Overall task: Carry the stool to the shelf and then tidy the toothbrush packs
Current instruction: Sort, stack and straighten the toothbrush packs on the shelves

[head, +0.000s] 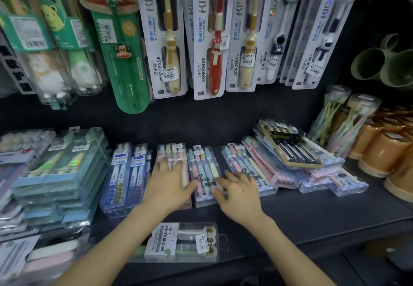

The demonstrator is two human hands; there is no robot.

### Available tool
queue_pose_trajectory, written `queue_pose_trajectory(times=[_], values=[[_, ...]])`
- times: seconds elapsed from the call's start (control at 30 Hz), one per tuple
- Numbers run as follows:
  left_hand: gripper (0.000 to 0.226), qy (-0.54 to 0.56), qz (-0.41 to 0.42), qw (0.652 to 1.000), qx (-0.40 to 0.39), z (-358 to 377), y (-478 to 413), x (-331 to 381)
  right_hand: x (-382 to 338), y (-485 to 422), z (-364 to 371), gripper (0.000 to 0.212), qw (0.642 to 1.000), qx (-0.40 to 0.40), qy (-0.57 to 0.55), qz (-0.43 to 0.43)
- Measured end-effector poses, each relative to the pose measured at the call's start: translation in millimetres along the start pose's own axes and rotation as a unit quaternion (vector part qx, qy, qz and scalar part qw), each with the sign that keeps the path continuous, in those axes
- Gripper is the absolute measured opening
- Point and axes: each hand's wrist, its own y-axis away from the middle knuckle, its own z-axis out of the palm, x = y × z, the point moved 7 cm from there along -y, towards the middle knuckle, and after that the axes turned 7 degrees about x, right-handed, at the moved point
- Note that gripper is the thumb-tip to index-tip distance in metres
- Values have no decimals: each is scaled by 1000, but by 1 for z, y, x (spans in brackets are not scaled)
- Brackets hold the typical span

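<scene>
Head view: orange cups [384,151] at 3 o'clock — left hand [168,185] flat on pink pack [167,151], grip spread; right hand [240,194] alongside, grip unclear.

Reaches forward with left forearm [116,243] and right forearm [288,252], both bare, rising from lower edge of view and converging toward centre. Lays left hand [168,183] palm down, fingers straight and spread, thumb stuck out to right. Holds right hand [238,194] palm down just beside it, knuckles raised, fingers bent, tips pointing left and down. Thumbs near, not touching.
</scene>
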Motion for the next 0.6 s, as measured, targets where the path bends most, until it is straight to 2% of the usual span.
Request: queue_pose_trajectory(times=[0.1, 0.17, 0.23, 0.3, 0.43, 0.53, 0.6], values=[[69, -17, 57, 998, -30, 8, -2, 6, 28, -2, -10, 26, 996, 22, 41, 80], [70, -25, 69, 995, -62, 13, 0, 3, 44, -1, -1, 41, 992, -15, 70, 104], [72, -28, 81, 993, -82, 16, 3, 0, 46, -2, 3, 49, 991, -40, 102, 78], [71, -16, 91, 992, -86, 15, 5, -5, 41, -7, 2, 49, 988, -88, 121, 38], [62, 15, 106, 990, -97, 5, 13, -8, 46, -10, 7, 49, 988, -149, 19, 22], [54, 56, 113, 990, -67, -6, 20, -10, 42, -3, 6, 59, 988, -154, 4, 23], [49, 77, 120, 989, -34, -15, 27, -15, 40, 0, 4, 56, 989, -140, 8, 42]])
